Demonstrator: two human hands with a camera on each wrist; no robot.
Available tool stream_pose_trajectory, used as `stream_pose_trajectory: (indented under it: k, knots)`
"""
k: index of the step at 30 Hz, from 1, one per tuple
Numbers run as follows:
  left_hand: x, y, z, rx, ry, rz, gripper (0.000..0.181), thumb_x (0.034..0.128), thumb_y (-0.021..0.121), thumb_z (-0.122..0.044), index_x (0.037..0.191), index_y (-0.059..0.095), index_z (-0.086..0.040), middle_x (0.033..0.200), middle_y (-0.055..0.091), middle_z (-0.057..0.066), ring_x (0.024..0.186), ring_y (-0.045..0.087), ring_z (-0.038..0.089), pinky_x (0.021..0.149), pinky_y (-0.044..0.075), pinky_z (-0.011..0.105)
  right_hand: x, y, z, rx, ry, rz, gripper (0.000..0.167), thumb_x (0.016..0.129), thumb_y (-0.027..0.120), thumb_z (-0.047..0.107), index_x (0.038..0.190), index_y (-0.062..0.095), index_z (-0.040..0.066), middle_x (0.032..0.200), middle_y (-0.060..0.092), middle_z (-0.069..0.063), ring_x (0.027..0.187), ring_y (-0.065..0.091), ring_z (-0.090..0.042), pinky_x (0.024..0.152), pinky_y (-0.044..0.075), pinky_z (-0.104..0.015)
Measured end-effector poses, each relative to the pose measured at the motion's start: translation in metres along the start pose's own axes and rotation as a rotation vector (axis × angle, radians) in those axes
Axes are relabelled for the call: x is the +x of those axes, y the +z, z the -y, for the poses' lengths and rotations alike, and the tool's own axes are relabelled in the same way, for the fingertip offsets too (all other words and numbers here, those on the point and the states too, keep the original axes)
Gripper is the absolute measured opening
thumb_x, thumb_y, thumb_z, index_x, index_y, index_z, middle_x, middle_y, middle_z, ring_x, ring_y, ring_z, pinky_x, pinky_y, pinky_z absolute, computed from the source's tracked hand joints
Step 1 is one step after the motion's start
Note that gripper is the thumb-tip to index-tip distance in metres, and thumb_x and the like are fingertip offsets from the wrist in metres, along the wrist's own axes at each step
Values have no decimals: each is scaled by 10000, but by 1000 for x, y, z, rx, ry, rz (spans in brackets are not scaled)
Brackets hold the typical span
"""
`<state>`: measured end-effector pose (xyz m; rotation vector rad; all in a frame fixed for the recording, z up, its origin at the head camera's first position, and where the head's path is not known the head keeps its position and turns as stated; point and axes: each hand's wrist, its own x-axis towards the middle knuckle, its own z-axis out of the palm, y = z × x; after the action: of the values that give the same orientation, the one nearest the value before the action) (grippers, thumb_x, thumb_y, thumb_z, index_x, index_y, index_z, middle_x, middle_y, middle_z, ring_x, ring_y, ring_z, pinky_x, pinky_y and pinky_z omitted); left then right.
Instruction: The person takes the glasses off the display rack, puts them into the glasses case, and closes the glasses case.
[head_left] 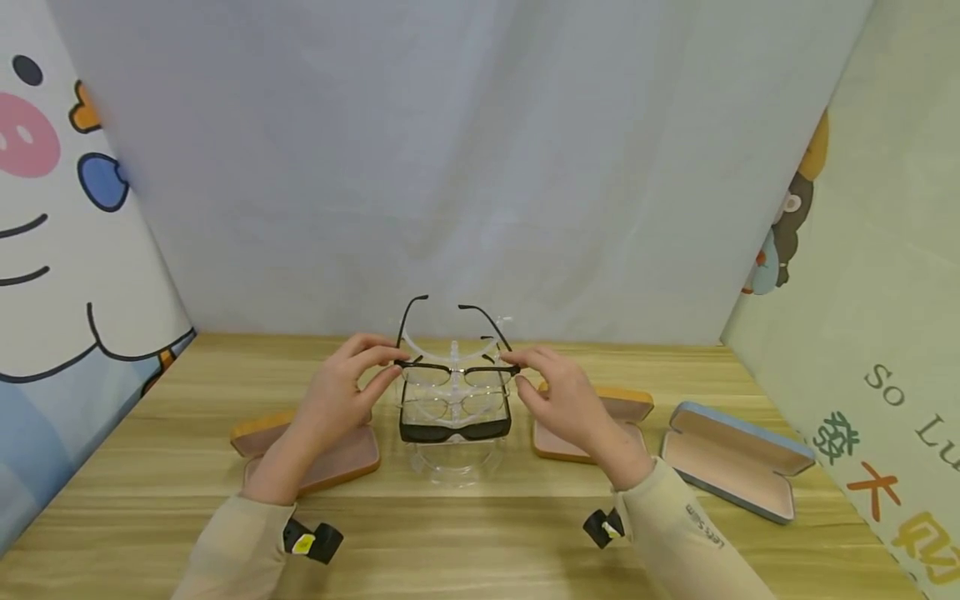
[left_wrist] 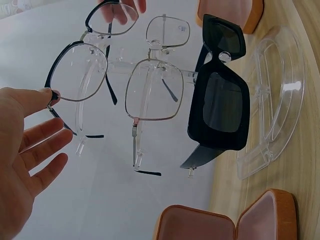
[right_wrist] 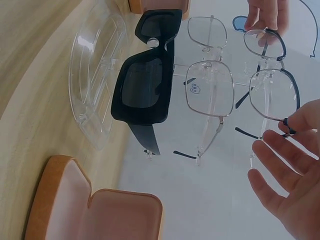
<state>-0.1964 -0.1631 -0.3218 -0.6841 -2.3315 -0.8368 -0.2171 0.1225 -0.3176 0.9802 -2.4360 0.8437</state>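
My left hand (head_left: pixel 347 379) and right hand (head_left: pixel 558 392) pinch the two outer corners of black half-rim eyeglasses (head_left: pixel 426 373). These glasses are at the upper part of a clear display stand (head_left: pixel 453 471), their temples pointing back. Whether their bridge touches the stand's support I cannot tell. Below them, thin metal-rimmed eyeglasses (left_wrist: pixel 154 90) sit on the stand. Lowest are black sunglasses (head_left: pixel 454 431) with thick frames. In the left wrist view, the left thumb and a finger meet at the hinge while the other fingers spread loosely; the right wrist view shows the same for the right hand.
An open orange case (head_left: pixel 337 462) lies left of the stand, partly behind the left forearm. Another open orange case (head_left: pixel 630 404) is on the right, partly covered by the right hand. Farther right lies an open blue case (head_left: pixel 731 467). A pale curtain (head_left: pixel 450 167) hangs behind the wooden table (head_left: pixel 450 550).
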Motion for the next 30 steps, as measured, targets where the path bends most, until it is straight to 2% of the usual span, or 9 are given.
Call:
stream_pose_trajectory:
  k: [3,5,7,12,18,27,30]
  knots:
    - [1,-1,-2,-7,5,-12,185,871,614,-157,1049,659,-171,1085,562,17,923,562,163,706,484,351,0,-2,0,22,-3,3,309,898,537,105,1202,582,76,1162,596,-68,613,552,-136,579,483,-257]
    - [2,-3,-4,-13,13,-21,186,869,615,-155,1049,658,-174,1081,561,12,925,560,160,714,484,351,1,-3,0,28,-8,-10,307,904,544,128,1203,582,72,1161,600,-74,829,617,-176,734,514,-317]
    - [4,-4,-6,-17,21,-28,184,866,619,-155,1045,659,-174,1077,561,9,923,558,156,709,482,347,1,-5,1,33,-11,-27,302,907,548,142,1197,586,66,1156,605,-82,1041,580,-207,874,478,-370]
    - [6,-5,-11,-24,34,-39,173,860,628,-152,1029,665,-164,1076,564,16,912,565,166,710,487,354,0,-12,3,47,-2,-62,286,906,553,131,1182,597,68,1130,616,-83,1007,589,-192,883,473,-387]
    - [7,-2,-16,-40,23,-42,169,864,623,-153,1026,668,-156,1095,560,22,908,566,163,710,489,339,-2,-19,3,34,-2,-94,270,898,566,123,1161,615,86,1072,638,-72,953,597,-168,849,484,-385]
    - [13,16,-29,-112,21,-105,167,846,643,-134,1009,680,-127,1057,581,25,839,563,124,633,458,299,-11,-31,-2,12,1,-144,280,865,619,121,1143,624,87,1057,639,-49,928,596,-153,805,494,-370]
    - [14,22,-32,-151,10,-107,170,846,641,-125,1011,681,-129,1061,583,24,841,556,126,669,462,303,-14,-33,-5,4,-3,-174,279,855,631,108,1132,630,77,1047,646,-48,914,601,-150,785,499,-360]
